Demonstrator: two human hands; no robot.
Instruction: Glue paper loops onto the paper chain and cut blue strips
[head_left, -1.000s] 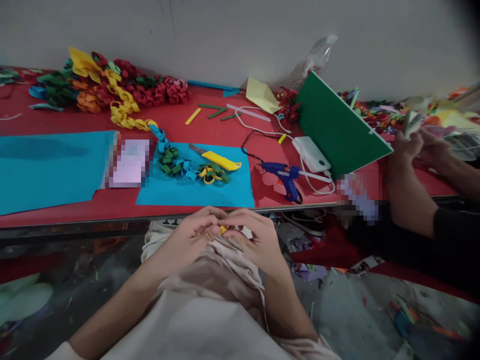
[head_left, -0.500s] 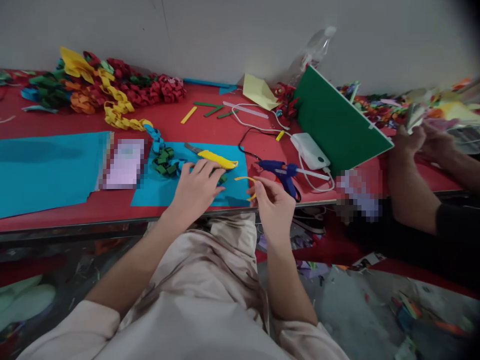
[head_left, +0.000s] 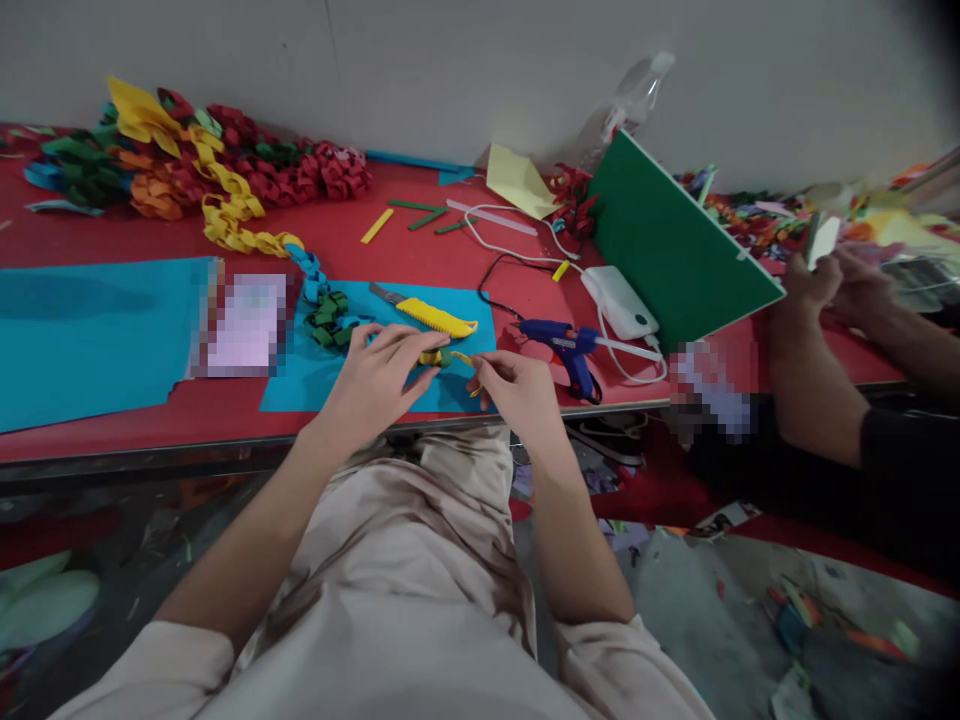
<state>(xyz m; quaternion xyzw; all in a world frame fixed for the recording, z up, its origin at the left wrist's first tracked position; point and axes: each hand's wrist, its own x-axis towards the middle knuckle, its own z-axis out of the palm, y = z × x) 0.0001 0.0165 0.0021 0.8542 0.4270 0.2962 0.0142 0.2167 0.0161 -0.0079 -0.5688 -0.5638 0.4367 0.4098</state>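
Observation:
My left hand (head_left: 379, 385) is curled over the end of a paper chain (head_left: 328, 318), holding a green and yellow link between thumb and fingers. The chain runs back in green, blue and yellow links. In my right hand (head_left: 523, 392) a thin yellow paper strip (head_left: 463, 358) is pinched, its bent end reaching to that last link. Both hands are above a blue paper sheet (head_left: 289, 393) at the table's front edge. Just beyond my left fingers lies a yellow box cutter (head_left: 435, 316) with its blade out. A blue glue gun (head_left: 559, 340) with a glue stick rests right of my right hand.
A white power bank (head_left: 621, 303) with a cable lies before a leaning green board (head_left: 675, 240). Loose paper strips (head_left: 427, 218) are farther back. Blue sheets (head_left: 90, 330) and a blurred phone-like thing (head_left: 247, 322) lie left. At right, another person's hands (head_left: 814, 280) hold a phone.
My right hand has moved left with the yellow strip, bringing it to the chain's end. My left hand has shifted slightly left, and a green and yellow link now shows at its fingertips.

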